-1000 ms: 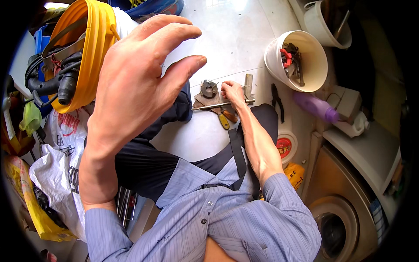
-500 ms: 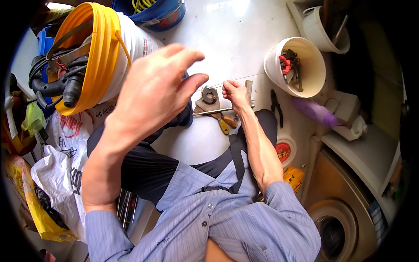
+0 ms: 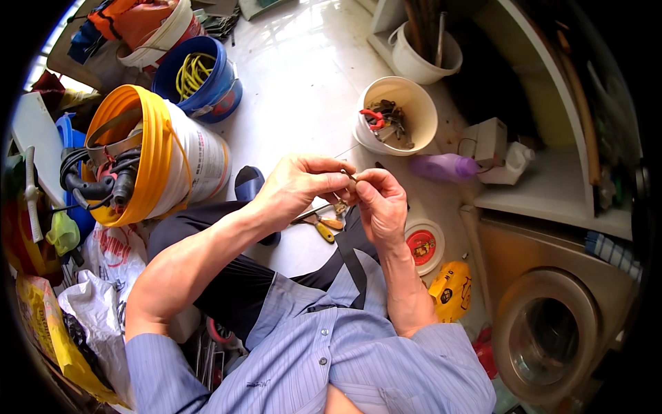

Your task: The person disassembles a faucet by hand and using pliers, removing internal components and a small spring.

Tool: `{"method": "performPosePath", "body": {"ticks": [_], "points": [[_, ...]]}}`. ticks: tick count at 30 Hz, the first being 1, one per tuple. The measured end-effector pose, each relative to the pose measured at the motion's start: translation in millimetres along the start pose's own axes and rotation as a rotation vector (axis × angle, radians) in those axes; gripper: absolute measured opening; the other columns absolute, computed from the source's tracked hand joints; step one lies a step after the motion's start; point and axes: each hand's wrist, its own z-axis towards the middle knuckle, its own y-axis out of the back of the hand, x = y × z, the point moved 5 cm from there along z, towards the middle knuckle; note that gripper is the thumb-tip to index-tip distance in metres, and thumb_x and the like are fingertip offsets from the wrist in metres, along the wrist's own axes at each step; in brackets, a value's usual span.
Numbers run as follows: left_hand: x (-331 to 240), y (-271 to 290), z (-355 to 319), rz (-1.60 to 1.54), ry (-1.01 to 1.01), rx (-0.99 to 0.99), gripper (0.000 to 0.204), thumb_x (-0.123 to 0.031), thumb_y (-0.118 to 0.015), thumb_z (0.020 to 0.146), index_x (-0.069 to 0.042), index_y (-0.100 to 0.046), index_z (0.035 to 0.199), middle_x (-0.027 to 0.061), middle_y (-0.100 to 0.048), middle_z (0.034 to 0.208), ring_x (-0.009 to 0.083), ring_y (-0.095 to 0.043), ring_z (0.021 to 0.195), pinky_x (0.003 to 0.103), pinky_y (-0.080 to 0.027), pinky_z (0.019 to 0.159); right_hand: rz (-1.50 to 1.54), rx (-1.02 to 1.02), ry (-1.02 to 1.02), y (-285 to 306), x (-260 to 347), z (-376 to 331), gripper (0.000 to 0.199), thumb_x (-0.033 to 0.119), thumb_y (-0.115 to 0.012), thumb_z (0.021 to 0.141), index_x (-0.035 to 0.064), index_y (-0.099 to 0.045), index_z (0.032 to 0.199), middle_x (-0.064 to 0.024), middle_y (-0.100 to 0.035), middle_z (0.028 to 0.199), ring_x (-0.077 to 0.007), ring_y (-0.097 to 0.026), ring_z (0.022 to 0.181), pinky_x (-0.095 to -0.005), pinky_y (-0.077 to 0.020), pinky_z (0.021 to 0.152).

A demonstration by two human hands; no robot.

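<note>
Both hands now raised together over the floor [image 3: 303, 90]: small metal part [image 3: 350, 176] pinched between left hand [image 3: 298, 186] and right hand [image 3: 380, 205] fingers, pliers [image 3: 323, 226] left below, tool bucket [image 3: 398, 114] beyond—fitting work judged underway.

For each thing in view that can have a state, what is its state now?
left hand: fingertips pinched on a small thin part, meeting the right hand
right hand: pinched on the same part
small thin part: held between both hands
cream bucket: open, tools inside
blue bucket: open, yellow cord inside
pliers: lying on the floor
</note>
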Motion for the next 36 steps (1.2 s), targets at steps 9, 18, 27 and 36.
{"method": "performPosePath", "body": {"ticks": [9, 18, 27, 36], "points": [[14.6, -36.1, 17.8, -0.167, 0.057, 0.124, 0.028, -0.013, -0.076, 0.092, 0.005, -0.073, 0.113, 0.0062, -0.071, 0.090, 0.0116, -0.060, 0.076, 0.026, -0.050, 0.071, -0.481, -0.092, 0.198, -3.1, 49.8, -37.6, 0.012, 0.001, -0.067, 0.098, -0.0019, -0.067, 0.110, -0.0056, -0.072, 0.091, -0.0115, -0.067, 0.079, -0.0255, -0.0550, 0.074], [12.6, -41.7, 24.2, -0.134, 0.056, 0.140, 0.028, -0.013, -0.075, 0.092, 0.006, -0.073, 0.112, 0.0071, -0.070, 0.089, 0.0132, -0.061, 0.075, 0.027, -0.051, 0.071, -0.574, -0.162, 0.259, 2.4, 55.8, -33.8, 0.012, 0.001, -0.069, 0.097, -0.0006, -0.069, 0.109, -0.0035, -0.072, 0.094, -0.0099, -0.067, 0.085, -0.0246, -0.0548, 0.080], [-12.4, -56.0, 23.4, 0.168, -0.175, -0.010, 0.023, -0.013, -0.070, 0.093, 0.004, -0.075, 0.108, 0.0047, -0.072, 0.086, 0.0104, -0.063, 0.074, 0.025, -0.050, 0.068, -1.196, -0.216, 0.615, -30.0, 112.3, -38.1, 0.011, 0.000, -0.072, 0.086, 0.0009, -0.069, 0.097, -0.0152, -0.066, 0.088, -0.0332, -0.066, 0.080, -0.0391, -0.0532, 0.073], [-45.2, -124.0, 38.7, 0.104, -0.422, 0.367, 0.019, -0.010, -0.069, 0.097, 0.002, -0.075, 0.111, 0.0043, -0.073, 0.088, 0.0103, -0.065, 0.079, 0.026, -0.052, 0.074, -1.508, -0.264, 1.004, -36.5, 193.6, -83.0, 0.021, 0.000, -0.078, 0.078, 0.0029, -0.067, 0.096, -0.0113, -0.062, 0.094, -0.0322, -0.063, 0.085, -0.0409, -0.0525, 0.074]]}}
